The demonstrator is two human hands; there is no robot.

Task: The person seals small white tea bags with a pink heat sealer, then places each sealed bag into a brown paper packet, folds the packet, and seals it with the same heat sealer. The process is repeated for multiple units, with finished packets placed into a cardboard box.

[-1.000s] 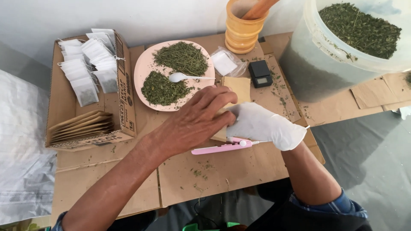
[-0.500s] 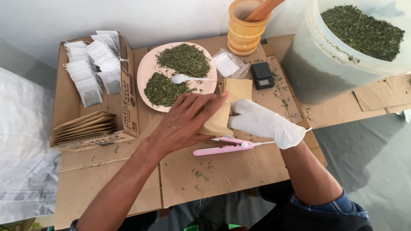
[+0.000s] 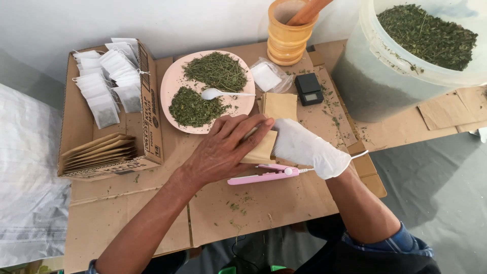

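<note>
My bare left hand (image 3: 225,149) lies flat over a tan paper pouch (image 3: 263,150), fingers gripping its upper edge. My right hand (image 3: 307,147), in a white glove, holds the pouch's right end. Just below both hands a pink handheld sealer (image 3: 261,175) rests on the cardboard-covered table (image 3: 253,208). Another tan pouch (image 3: 280,105) lies above the hands. A pink plate (image 3: 175,81) carries two heaps of dried green herb and a white plastic spoon (image 3: 215,94).
A cardboard box (image 3: 147,127) at the left holds white tea bags and stacked tan pouches. A wooden mortar with pestle (image 3: 286,30), a small black scale (image 3: 309,89), a clear bag (image 3: 268,76) and a big herb-filled tub (image 3: 406,56) stand behind.
Both hands have shifted slightly down and left with the pouch, and my left hand has flattened more over it. The pink sealer has stayed in place.
</note>
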